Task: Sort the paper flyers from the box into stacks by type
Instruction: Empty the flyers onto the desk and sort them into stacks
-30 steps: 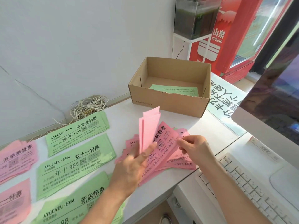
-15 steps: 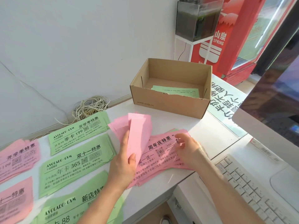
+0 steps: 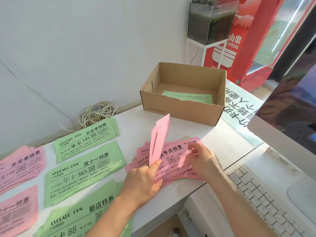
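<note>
— Where are the flyers?
— A loose pile of pink flyers [image 3: 176, 168] lies on the bench [image 3: 218, 142], just in front of the cardboard box [image 3: 181, 113]; one green flyer [image 3: 188, 97] lies inside the box.
— And the hands?
— The left hand [image 3: 142, 183] grips a few pink slips [image 3: 159, 139] upright, fingers [image 3: 154, 165] curled round them. The right hand [image 3: 204, 161] pinches the top sheets of the pile. To the left lie green stacks [image 3: 85, 168] and pink stacks [image 3: 18, 166]

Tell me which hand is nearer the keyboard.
Right. The right hand touches the pink pile just left of the keyboard; the left hand grips upright pink flyers farther left.
</note>
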The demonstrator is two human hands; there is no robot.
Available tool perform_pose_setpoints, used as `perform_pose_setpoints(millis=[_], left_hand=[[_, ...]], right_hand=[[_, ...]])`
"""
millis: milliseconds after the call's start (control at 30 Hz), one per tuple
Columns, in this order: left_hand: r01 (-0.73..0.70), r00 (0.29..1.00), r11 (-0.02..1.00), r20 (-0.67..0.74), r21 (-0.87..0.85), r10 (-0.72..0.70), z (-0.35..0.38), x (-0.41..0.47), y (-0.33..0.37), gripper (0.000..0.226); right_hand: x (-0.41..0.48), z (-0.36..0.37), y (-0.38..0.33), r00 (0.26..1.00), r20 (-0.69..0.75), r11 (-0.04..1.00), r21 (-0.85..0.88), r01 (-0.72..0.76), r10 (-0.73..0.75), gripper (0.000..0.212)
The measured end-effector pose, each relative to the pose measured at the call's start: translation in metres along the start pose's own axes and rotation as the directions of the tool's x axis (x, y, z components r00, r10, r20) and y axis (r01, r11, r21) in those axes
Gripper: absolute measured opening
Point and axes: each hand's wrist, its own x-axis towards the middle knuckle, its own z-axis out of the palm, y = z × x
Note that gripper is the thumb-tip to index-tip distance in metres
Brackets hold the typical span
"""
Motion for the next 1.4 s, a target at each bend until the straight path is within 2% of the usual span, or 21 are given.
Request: perform_pose_setpoints(millis=[67,133,233,333,400,433,567,667,733,767,833,900,967,1000,1033,1067,1100,1167,1200,1300,1400], left_hand=[[0.03,1.0,0.996,-0.002,-0.083,-0.03,-0.004,-0.002,-0.001,0.055],[0.062,0.997,0.989,0.058,-0.138,-0.054,-0.007,-0.001,-0.001,0.07],[0.075,0.989,0.991,0.134,-0.114,-0.059,-0.008,-0.001,0.007,0.092],[-0.025,0.996,0.977,0.083,-0.211,0.043,-0.007,-0.003,0.007,0.093],[-0.083,0.997,0.942,-0.026,-0.324,0.079,-0.008,-0.005,0.0,0.088],[-0.074,0.997,0.927,-0.019,-0.369,0.072,-0.01,-0.006,-0.002,0.085],[-0.009,0.989,0.911,0.132,-0.412,0.07,-0.018,-0.007,-0.003,0.068],[-0.088,0.988,0.975,0.107,-0.202,0.112,-0.009,-0.005,-0.007,0.053],[-0.137,0.986,0.98,0.079,-0.142,0.149,-0.004,-0.005,-0.005,0.042],[-0.109,0.984,0.981,0.123,-0.163,0.13,-0.003,-0.005,-0.005,0.039],[0.039,0.993,0.962,0.12,-0.271,-0.006,-0.002,-0.007,-0.005,0.042],[0.226,0.973,0.902,0.054,-0.368,-0.222,-0.008,-0.012,-0.007,0.069],[0.312,0.899,0.796,-0.111,-0.519,-0.425,-0.025,-0.016,-0.008,0.092],[0.34,0.84,0.642,-0.086,-0.687,-0.536,-0.04,-0.017,-0.011,0.096],[0.341,0.783,0.402,0.02,-0.85,-0.622,-0.056,-0.018,-0.014,0.091],[0.299,0.756,0.165,0.127,-0.94,-0.642,-0.067,-0.022,-0.021,0.081],[0.259,0.77,0.022,0.193,-0.966,-0.607,-0.078,-0.027,-0.025,0.063],[0.233,0.795,0.044,0.164,-0.971,-0.584,-0.101,-0.041,-0.03,0.032],[0.218,0.772,0.072,0.127,-0.973,-0.623,-0.11,-0.05,-0.033,0.025],[0.231,0.689,0.137,0.063,-0.963,-0.722,-0.126,-0.087,-0.05,0.037],[0.26,0.643,0.182,0.03,-0.948,-0.765,-0.131,-0.137,-0.073,0.033]], right_hand=[[0.003,0.002,0.003,1.0,-0.006,0.994,0.105,-0.029,0.03,0.038],[0.008,0.004,0.004,0.993,0.068,0.947,0.301,-0.113,0.097,0.03],[0.006,0.003,-0.002,0.959,0.271,0.757,0.608,-0.239,0.085,0.019],[0.002,-0.003,-0.008,0.931,0.364,0.647,0.701,-0.301,0.038,0.043],[0.005,-0.006,-0.007,0.925,0.377,0.654,0.69,-0.31,0.04,0.06],[0.008,-0.008,-0.005,0.925,0.376,0.673,0.672,-0.309,0.05,0.069],[0.021,-0.023,0.0,0.868,0.489,0.699,0.592,-0.4,0.082,0.085],[0.028,-0.029,-0.004,0.878,0.471,0.836,0.446,-0.319,0.084,0.066],[0.028,-0.027,-0.01,0.925,0.379,0.952,0.274,-0.139,0.026,0.031],[0.027,-0.026,-0.013,0.942,0.335,0.981,0.191,-0.041,-0.025,0.016],[0.022,-0.029,-0.021,0.956,0.256,0.989,0.063,0.132,-0.143,0.019],[0.013,-0.037,-0.027,0.954,0.175,0.97,0.063,0.236,-0.243,0.019],[0.005,-0.05,-0.03,0.958,0.107,0.94,0.25,0.232,-0.265,0.018],[0.0,-0.056,-0.033,0.962,0.097,0.902,0.381,0.202,-0.256,0.019],[-0.005,-0.061,-0.039,0.959,0.099,0.852,0.49,0.186,-0.266,0.02],[-0.01,-0.064,-0.046,0.95,0.107,0.813,0.551,0.188,-0.293,0.02],[-0.014,-0.064,-0.055,0.938,0.119,0.789,0.581,0.199,-0.324,0.02],[-0.023,-0.056,-0.073,0.913,0.153,0.76,0.613,0.213,-0.379,0.021],[-0.028,-0.049,-0.084,0.896,0.168,0.752,0.618,0.23,-0.412,0.022],[-0.049,-0.018,-0.121,0.831,0.207,0.725,0.623,0.295,-0.517,0.025],[-0.071,0.025,-0.151,0.768,0.276,0.676,0.689,0.261,-0.578,0.026]])
